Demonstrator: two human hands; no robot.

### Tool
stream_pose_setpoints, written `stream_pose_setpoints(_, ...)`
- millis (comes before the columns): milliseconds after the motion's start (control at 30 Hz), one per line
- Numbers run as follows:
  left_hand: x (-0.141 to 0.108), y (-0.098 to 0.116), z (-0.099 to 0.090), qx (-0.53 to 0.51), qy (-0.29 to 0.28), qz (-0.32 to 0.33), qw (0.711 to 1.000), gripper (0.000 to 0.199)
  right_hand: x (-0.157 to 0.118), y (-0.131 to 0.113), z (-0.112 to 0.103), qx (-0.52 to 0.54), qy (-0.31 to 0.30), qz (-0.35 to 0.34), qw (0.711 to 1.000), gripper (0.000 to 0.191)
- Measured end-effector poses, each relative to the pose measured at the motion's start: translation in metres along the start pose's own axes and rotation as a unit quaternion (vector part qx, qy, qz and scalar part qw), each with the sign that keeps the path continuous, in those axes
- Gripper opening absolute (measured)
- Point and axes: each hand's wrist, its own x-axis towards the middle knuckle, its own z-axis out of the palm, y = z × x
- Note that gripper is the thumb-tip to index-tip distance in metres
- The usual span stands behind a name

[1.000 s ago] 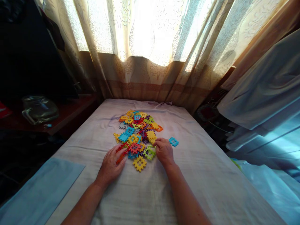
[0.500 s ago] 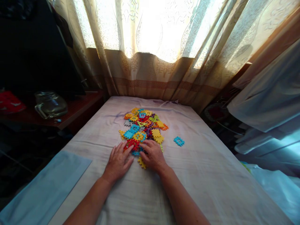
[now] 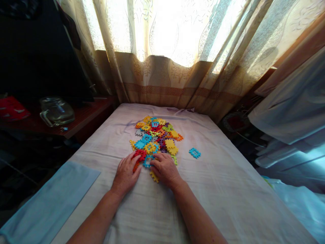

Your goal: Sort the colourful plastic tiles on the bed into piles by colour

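A low pile of flat, notched plastic building tiles [image 3: 146,138] in yellow, blue, red, green, purple and orange lies on the pale sheet. My left hand [image 3: 126,173] rests at the pile's near left side, fingers spread and touching a red tile [image 3: 140,154]. Under those fingers an orange tile [image 3: 136,166] partly shows. My right hand [image 3: 166,170] lies at the near right side, its fingers apart against a blue frame-shaped tile [image 3: 146,162]. Just below that hand sits a yellow tile [image 3: 153,176]. What the right fingertips cover is hidden.
A single blue tile [image 3: 194,153] lies apart, right of the pile. At left a light blue folded cloth [image 3: 53,200] covers the bed's edge. A glass jug [image 3: 57,112] stands on a dark red table [image 3: 83,117]. Curtains [image 3: 162,81] hang behind; garments hang at right.
The red tile has shifted slightly left and up under my left fingers, uncovering more of the blue frame-shaped tile between my hands. The orange tile now shows beside my left hand.
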Motion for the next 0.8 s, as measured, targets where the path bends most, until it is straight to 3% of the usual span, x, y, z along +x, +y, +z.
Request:
stream_pose_setpoints(100,0.000,-0.001,0.001,0.001,0.002,0.002,1.000,0.041,0.001,0.003,-0.001,0.001,0.024,0.001,1.000,0.013)
stream_pose_setpoints(267,0.000,-0.002,0.001,0.005,-0.003,0.013,1.000,0.040,-0.001,0.012,0.005,-0.024,0.053,0.060,0.997,0.023)
stream_pose_setpoints(433,-0.001,-0.006,0.003,-0.011,-0.009,0.034,0.999,0.038,-0.006,0.031,0.009,-0.007,0.146,0.155,0.977,0.032)
stream_pose_setpoints(633,-0.001,-0.008,0.004,-0.038,0.000,0.058,0.998,0.037,-0.024,0.086,-0.020,-0.004,0.211,0.389,0.897,0.031)
stream_pose_setpoints(800,0.001,-0.004,-0.002,-0.060,-0.011,0.093,0.994,0.036,-0.051,0.120,-0.047,-0.045,0.152,0.558,0.815,0.030)
